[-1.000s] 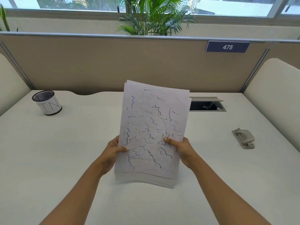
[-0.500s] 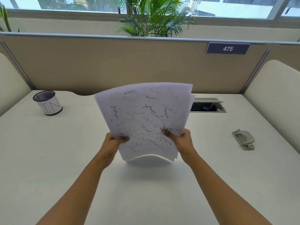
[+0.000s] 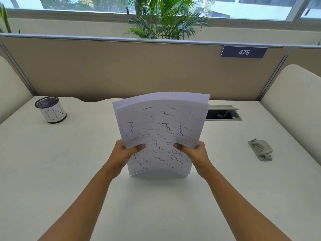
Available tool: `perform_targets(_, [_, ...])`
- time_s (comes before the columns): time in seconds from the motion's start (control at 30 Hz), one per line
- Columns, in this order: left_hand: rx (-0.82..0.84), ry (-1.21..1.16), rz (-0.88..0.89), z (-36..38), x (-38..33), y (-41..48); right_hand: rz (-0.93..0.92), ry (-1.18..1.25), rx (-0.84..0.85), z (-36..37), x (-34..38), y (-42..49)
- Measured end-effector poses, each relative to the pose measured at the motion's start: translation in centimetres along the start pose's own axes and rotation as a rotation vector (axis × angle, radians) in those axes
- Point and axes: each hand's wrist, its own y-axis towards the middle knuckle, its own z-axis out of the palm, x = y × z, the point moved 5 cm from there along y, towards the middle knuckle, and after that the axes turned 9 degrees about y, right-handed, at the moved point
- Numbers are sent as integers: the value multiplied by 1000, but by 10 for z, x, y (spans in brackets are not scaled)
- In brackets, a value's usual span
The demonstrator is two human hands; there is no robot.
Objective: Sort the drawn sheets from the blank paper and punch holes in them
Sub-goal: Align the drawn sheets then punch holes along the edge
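Paper, thin and floppy: the stack of sheets (image 3: 161,133) stands upright over the middle of the desk (image 3: 69,171), bowed between the left hand (image 3: 125,153) and right hand (image 3: 194,153). Each hand pinches a lower side edge. It looks light, and loose sheets may slip apart; both side edges seem the best hold.
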Motion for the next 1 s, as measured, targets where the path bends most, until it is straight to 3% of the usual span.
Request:
perform_targets(0.57, [-52, -27, 47, -1, -8, 3, -59, -14, 6, 0, 11, 1])
perform_targets(1.0, [-20, 51, -28, 3, 6, -4, 56, -56, 20, -12, -17, -9])
